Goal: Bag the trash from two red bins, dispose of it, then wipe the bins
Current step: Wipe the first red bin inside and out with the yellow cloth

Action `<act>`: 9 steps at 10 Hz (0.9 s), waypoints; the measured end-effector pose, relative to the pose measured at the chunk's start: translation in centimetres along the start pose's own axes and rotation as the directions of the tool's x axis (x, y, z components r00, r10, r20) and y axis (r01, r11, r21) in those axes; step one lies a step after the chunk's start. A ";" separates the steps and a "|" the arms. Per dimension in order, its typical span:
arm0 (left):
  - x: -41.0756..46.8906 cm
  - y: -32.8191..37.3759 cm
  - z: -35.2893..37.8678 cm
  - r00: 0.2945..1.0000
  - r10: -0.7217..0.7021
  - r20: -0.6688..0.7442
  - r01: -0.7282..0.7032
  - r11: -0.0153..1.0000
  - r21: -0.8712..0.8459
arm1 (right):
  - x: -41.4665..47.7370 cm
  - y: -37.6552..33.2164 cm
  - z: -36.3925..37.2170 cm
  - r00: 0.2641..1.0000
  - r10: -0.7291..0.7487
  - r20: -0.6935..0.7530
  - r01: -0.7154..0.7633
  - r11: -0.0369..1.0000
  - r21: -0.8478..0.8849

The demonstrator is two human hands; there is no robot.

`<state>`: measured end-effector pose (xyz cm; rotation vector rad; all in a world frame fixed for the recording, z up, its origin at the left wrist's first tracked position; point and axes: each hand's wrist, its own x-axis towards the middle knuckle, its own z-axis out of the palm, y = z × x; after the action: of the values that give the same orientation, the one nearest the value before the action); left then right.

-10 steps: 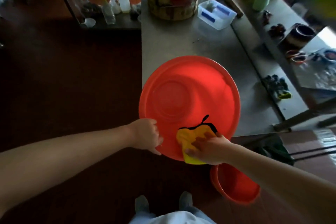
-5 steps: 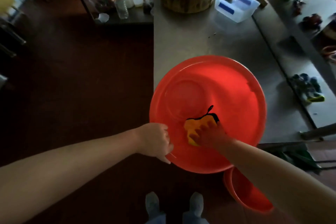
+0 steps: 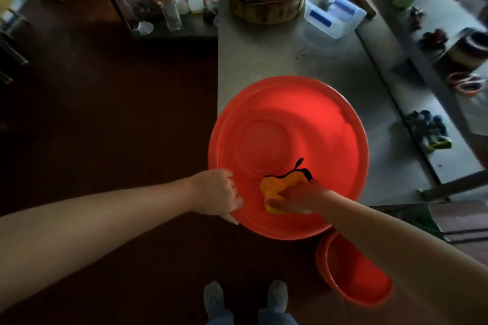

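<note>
Currently red bin (image 3: 290,119), at near left corner of tabletop (image 3: 264,60), is gripped at rim by left hand (image 3: 215,192); cloth (image 3: 274,186) is pressed inside by right hand (image 3: 301,196), fingers (image 3: 278,202) flat. Overlapping strokes are advised.

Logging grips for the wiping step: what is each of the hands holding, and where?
The left hand grips the large red bin by its near-left rim. The right hand presses a yellow cloth against the bin's inner wall.
</note>
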<state>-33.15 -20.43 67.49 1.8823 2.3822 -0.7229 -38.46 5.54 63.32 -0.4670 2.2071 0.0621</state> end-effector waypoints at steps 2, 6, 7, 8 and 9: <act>-0.1 -3.3 -0.9 0.999 0.012 0.047 -0.013 1.000 0.013 | -6.3 1.2 0.2 0.986 -0.089 0.139 0.110 0.983 -0.146; -1.1 -7.9 -3.3 0.937 -0.149 0.316 0.141 0.989 0.048 | -7.8 0.7 1.7 0.930 -0.259 -0.259 0.169 0.932 -0.322; -0.1 -3.9 -2.8 0.932 -0.210 0.294 0.224 0.975 -0.013 | -7.0 -0.1 2.2 0.930 -0.262 -0.257 0.177 0.934 -0.309; 1.9 0.7 -1.8 0.924 -0.295 0.241 0.336 0.930 -0.147 | -6.4 -0.6 2.5 0.927 -0.251 -0.277 0.165 0.940 -0.299; 3.4 2.9 -1.4 0.893 -0.390 0.222 0.435 0.875 -0.213 | -6.0 -0.4 2.6 0.933 -0.233 -0.276 0.156 0.949 -0.273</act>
<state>-31.07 -16.33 66.72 1.1699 2.6364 -0.5277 -32.95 7.53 66.32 -0.8869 2.4536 0.1689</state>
